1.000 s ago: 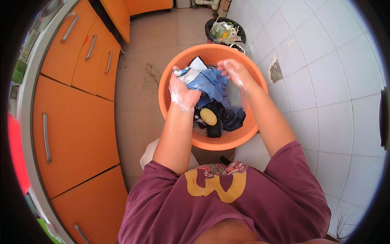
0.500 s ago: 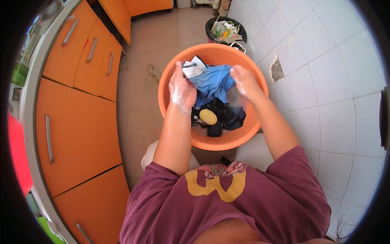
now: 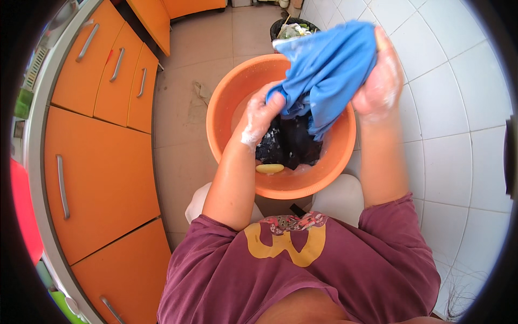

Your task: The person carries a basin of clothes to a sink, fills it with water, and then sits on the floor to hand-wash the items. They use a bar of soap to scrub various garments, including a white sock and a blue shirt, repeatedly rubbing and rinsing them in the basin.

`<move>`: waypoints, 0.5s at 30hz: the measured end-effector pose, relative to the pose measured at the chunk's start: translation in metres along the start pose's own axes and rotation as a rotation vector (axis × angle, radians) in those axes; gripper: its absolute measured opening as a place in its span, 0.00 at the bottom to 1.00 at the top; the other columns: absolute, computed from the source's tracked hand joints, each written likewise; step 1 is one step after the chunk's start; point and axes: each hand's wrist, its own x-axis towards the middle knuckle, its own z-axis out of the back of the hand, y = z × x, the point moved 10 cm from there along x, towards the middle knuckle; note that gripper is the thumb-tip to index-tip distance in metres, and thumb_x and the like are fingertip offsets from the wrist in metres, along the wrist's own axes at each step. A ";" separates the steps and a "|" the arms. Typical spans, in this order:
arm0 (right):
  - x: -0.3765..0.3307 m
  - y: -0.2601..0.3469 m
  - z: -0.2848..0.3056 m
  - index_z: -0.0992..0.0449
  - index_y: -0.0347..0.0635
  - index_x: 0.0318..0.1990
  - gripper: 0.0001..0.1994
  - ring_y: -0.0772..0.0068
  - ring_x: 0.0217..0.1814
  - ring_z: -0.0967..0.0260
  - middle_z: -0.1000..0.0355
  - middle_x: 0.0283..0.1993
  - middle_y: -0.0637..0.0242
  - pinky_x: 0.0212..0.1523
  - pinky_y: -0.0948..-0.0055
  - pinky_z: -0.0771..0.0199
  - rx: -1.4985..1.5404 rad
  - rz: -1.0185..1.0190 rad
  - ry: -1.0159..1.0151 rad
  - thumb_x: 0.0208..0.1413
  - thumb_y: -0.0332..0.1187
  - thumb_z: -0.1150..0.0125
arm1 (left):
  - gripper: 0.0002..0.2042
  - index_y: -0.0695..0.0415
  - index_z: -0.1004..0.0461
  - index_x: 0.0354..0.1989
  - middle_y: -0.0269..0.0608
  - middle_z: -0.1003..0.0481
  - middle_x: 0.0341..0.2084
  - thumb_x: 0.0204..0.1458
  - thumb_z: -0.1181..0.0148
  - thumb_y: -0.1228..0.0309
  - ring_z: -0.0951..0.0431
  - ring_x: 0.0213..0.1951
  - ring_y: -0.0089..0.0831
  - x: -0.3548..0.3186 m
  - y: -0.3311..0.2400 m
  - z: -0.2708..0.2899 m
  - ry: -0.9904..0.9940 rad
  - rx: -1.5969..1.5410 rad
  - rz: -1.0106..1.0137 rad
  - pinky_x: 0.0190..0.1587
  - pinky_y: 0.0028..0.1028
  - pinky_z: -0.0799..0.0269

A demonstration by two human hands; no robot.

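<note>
A wet blue garment (image 3: 329, 67) is stretched out above the orange basin (image 3: 215, 121), its lower folds hanging over the basin's right part. My left hand (image 3: 261, 110), suds on the wrist, pinches its lower left edge between thumb and fingers. At the garment's right edge, my right hand (image 3: 382, 81) grips it, palm soapy and some fingers hidden behind the cloth. Dark wet clothes (image 3: 294, 140) lie in the basin underneath. A yellow bar of soap (image 3: 270, 168) rests on the near side, against those clothes.
Behind the basin stands a black-lined bin (image 3: 279, 27) with rubbish in it. Orange cabinets (image 3: 102, 178) with metal handles run along the left, under a counter. A white tiled wall (image 3: 448, 124) rises close on the right.
Both hands have lifted the blue garment up and to the right and spread it wider. My right hand rose most. The soap has slipped nearer to me and now shows its edge.
</note>
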 end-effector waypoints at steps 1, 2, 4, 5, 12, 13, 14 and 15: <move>0.007 0.003 -0.010 0.29 0.33 0.42 0.17 0.69 0.41 0.28 0.27 0.40 0.61 0.48 0.67 0.27 0.026 -0.039 0.064 0.64 0.41 0.53 | 0.40 0.65 0.38 0.58 0.42 0.30 0.50 0.44 0.34 0.47 0.33 0.54 0.31 -0.005 0.002 -0.002 0.028 0.030 0.022 0.59 0.34 0.40; 0.016 0.006 -0.018 0.29 0.33 0.42 0.17 0.69 0.43 0.28 0.27 0.41 0.60 0.50 0.67 0.28 0.045 -0.071 0.125 0.64 0.41 0.54 | 0.39 0.63 0.38 0.59 0.42 0.31 0.51 0.44 0.31 0.51 0.33 0.54 0.31 -0.005 -0.011 -0.014 0.094 0.025 -0.070 0.58 0.34 0.39; 0.018 0.000 -0.029 0.28 0.34 0.43 0.17 0.66 0.45 0.29 0.27 0.43 0.60 0.53 0.64 0.30 0.038 -0.128 0.194 0.63 0.41 0.54 | 0.32 0.61 0.36 0.58 0.39 0.30 0.51 0.48 0.33 0.58 0.32 0.53 0.30 -0.007 -0.002 -0.014 0.039 0.072 0.031 0.57 0.31 0.38; 0.018 -0.007 -0.034 0.27 0.35 0.42 0.17 0.64 0.44 0.29 0.27 0.43 0.61 0.54 0.61 0.33 0.015 -0.150 0.204 0.62 0.41 0.53 | 0.29 0.61 0.36 0.58 0.38 0.30 0.51 0.50 0.35 0.61 0.32 0.53 0.29 -0.007 0.002 -0.006 -0.043 0.016 0.069 0.57 0.31 0.37; -0.008 -0.098 0.073 0.29 0.36 0.46 0.15 0.70 0.43 0.29 0.28 0.43 0.63 0.47 0.66 0.27 -0.540 -0.458 -0.035 0.62 0.40 0.49 | 0.18 0.59 0.32 0.52 0.39 0.27 0.47 0.60 0.49 0.59 0.27 0.48 0.33 -0.003 0.013 0.023 -0.294 -0.453 0.173 0.53 0.36 0.32; -0.015 -0.113 0.089 0.28 0.36 0.47 0.16 0.70 0.46 0.29 0.28 0.46 0.62 0.48 0.67 0.28 -0.669 -0.513 0.028 0.61 0.40 0.48 | 0.18 0.59 0.32 0.51 0.40 0.27 0.47 0.60 0.50 0.58 0.27 0.49 0.35 -0.004 0.018 0.033 -0.312 -0.459 0.155 0.53 0.38 0.32; -0.022 -0.118 0.105 0.29 0.36 0.46 0.17 0.67 0.45 0.29 0.27 0.45 0.60 0.47 0.66 0.28 -0.867 -0.473 0.053 0.59 0.41 0.44 | 0.19 0.59 0.32 0.51 0.42 0.27 0.47 0.60 0.50 0.58 0.26 0.49 0.37 -0.004 0.021 0.040 -0.328 -0.467 0.139 0.54 0.40 0.32; -0.034 -0.118 0.120 0.29 0.35 0.45 0.18 0.64 0.45 0.29 0.27 0.44 0.57 0.47 0.66 0.28 -1.072 -0.428 0.069 0.56 0.42 0.41 | 0.20 0.60 0.31 0.50 0.43 0.27 0.46 0.60 0.51 0.55 0.26 0.49 0.38 -0.007 0.022 0.040 -0.364 -0.482 0.162 0.53 0.41 0.32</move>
